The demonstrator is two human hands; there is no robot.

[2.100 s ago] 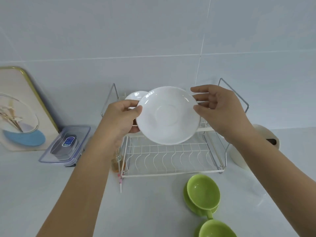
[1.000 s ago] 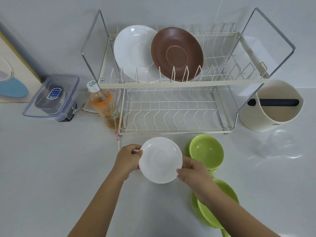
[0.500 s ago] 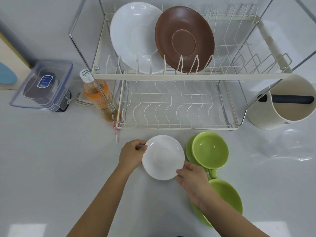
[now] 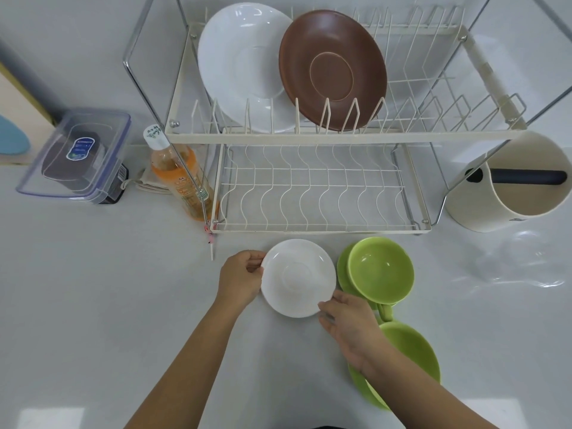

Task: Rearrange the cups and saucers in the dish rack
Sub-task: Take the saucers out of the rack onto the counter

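Fingers (image 4: 258,264) of left hand (image 4: 240,278) and right hand (image 4: 348,325) pinching opposite rims of white saucer (image 4: 297,277), low over surface (image 4: 93,305) beside green cup (image 4: 380,270); probably setting down; next, release; rack (image 4: 309,137) beyond

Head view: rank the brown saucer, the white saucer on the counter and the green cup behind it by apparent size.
1. brown saucer, clearly largest.
2-3. white saucer on the counter and green cup: close, the saucer marginally wider; not worth ranking.
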